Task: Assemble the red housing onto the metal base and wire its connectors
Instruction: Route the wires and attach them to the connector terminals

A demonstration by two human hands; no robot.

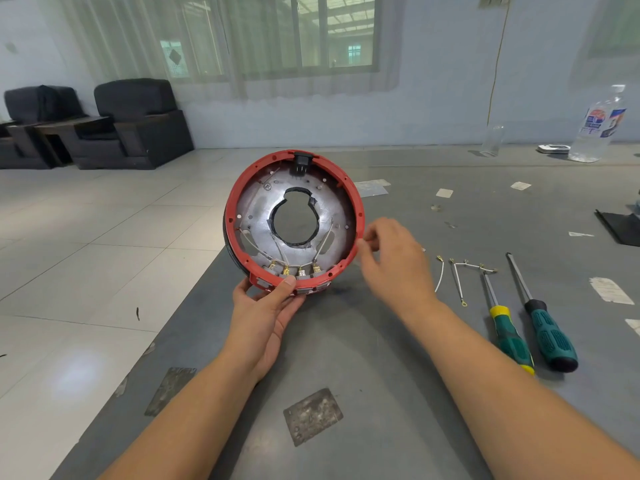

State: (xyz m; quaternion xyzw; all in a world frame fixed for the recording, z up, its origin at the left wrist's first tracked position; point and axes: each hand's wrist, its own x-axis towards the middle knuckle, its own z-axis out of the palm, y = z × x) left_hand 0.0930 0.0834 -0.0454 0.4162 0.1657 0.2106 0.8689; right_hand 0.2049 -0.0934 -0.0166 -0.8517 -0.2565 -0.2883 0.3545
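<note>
A round red housing (pixel 356 202) sits around a shiny metal base (pixel 329 213) with a black-edged centre hole, tilted up toward me above the table's left part. Several brass connectors (pixel 294 270) with white wires line its lower inside edge, and a black socket (pixel 300 163) sits at its top. My left hand (pixel 266 306) grips the lower rim, thumb over the red edge. My right hand (pixel 394 258) is at the right rim with fingers curled, fingertips touching the red edge. Loose white wires with terminals (pixel 464 268) lie on the table to the right.
Two green-handled screwdrivers (pixel 509 327) (pixel 547 327) lie right of my right arm. A clear plastic bottle (pixel 599 126) and a small glass (pixel 492 140) stand at the back right. Paper scraps are scattered on the grey table (pixel 381 341), whose left edge drops to a tiled floor.
</note>
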